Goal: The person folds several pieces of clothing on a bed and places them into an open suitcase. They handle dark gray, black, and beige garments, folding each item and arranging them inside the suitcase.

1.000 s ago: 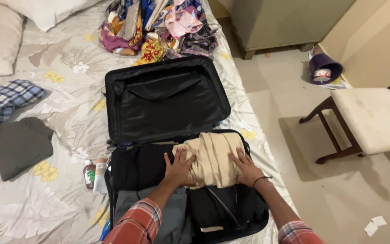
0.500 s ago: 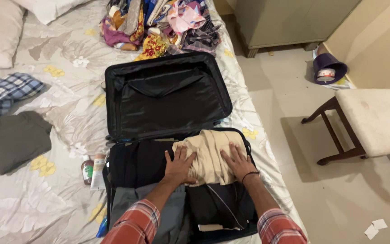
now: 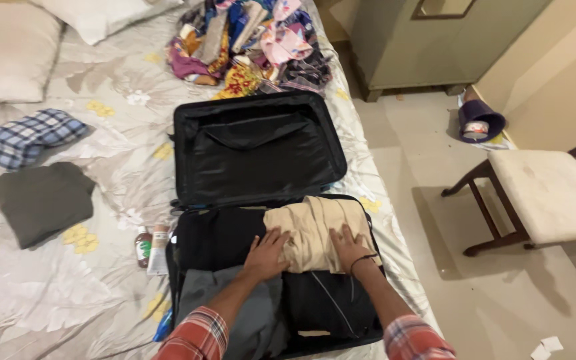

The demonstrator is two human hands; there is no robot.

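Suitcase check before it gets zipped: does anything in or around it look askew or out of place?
Inside the suitcase, nothing stands out: both hands, left hand and right hand, lie flat on the beige garment. Two small bottles lie loose on the bed beside it.

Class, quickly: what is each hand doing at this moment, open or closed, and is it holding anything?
Left hand: open, flat on the beige folded garment, gripping nothing.
Right hand: open, flat on the same garment inside the black suitcase.
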